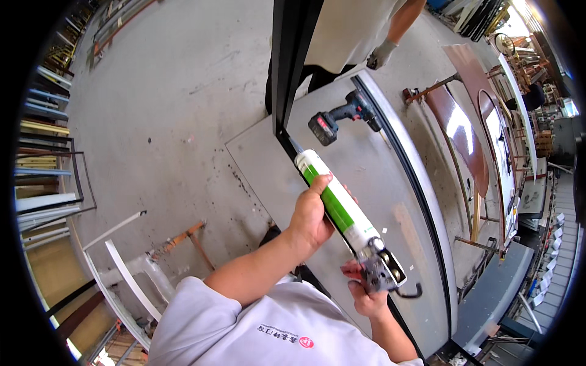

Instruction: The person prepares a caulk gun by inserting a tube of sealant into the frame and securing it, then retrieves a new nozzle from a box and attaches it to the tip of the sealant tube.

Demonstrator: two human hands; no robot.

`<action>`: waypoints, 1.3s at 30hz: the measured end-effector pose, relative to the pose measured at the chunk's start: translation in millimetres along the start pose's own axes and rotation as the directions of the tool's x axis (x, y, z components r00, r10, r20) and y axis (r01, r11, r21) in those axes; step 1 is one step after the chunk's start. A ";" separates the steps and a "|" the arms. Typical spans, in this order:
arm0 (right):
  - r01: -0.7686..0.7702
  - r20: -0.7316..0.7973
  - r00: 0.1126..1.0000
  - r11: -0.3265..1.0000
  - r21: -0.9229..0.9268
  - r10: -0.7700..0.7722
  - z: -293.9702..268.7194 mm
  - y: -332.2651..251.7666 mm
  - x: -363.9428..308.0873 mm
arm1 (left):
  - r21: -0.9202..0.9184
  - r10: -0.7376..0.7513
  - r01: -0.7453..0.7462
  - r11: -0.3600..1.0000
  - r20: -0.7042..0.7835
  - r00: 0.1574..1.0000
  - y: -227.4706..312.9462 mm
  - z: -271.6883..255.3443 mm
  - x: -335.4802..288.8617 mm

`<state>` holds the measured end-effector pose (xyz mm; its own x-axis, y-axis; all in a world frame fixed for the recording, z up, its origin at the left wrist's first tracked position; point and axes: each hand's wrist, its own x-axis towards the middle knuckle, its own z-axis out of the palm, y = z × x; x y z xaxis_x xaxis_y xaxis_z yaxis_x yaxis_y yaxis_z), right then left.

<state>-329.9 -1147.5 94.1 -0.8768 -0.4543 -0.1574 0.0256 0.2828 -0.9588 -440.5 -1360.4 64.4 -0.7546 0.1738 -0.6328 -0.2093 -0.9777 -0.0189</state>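
Note:
My left hand point(312, 213) is wrapped round the white and green sealant cartridge point(336, 196) of a caulking gun point(379, 268). At the back end of the gun, my right hand point(366, 297) is closed about its handle and trigger; part of the grip is hidden. The cartridge's nozzle point(295, 144) points away from me, at the corner where black frame profiles point(290, 73) meet; whether it touches cannot be made out. Another black profile point(421, 195) runs along the right side of the grey work table point(372, 177).
A cordless drill point(345, 116) lies on the table beyond the cartridge. Across the table stands another person point(345, 36) with a gloved hand point(383, 53). Racks of profiles point(46, 158) line the left, and brown panels point(461, 134) rest on stands at right.

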 end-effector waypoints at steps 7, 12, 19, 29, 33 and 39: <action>-0.029 -0.009 1.000 0.998 -0.058 0.029 -0.1 5.9 50.7 | -0.029 0.048 -0.049 0.998 -0.035 0.998 18.9 -17.2 32.1; -0.052 -0.033 0.998 0.998 -0.031 0.051 3.1 6.0 62.7 | -0.056 0.068 -0.068 0.996 0.013 0.998 23.7 -23.3 43.8; -0.136 -0.045 0.990 0.989 -0.048 0.134 10.4 7.8 74.4 | -0.104 0.060 -0.056 0.993 0.033 0.998 28.6 -42.2 66.2; -0.084 -0.030 0.996 0.989 -0.120 0.081 12.9 8.7 94.2 | -0.113 0.057 -0.048 0.992 0.073 0.996 39.6 -49.7 82.3; -0.092 -0.067 0.994 0.993 -0.069 0.087 16.6 5.9 100.9 | -0.174 0.032 -0.016 0.985 0.095 0.995 44.2 -50.0 85.9; -0.161 -0.051 0.986 0.984 -0.078 0.158 17.1 -20.8 113.0 | -0.192 0.079 -0.058 0.980 0.100 0.992 50.0 -44.2 84.9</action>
<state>-421.4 -1219.2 92.2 -0.8850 -0.3607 -0.2944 0.1292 0.4173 -0.8995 -487.6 -1399.8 -24.5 -0.8273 0.1072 -0.5514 -0.0419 -0.9907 -0.1298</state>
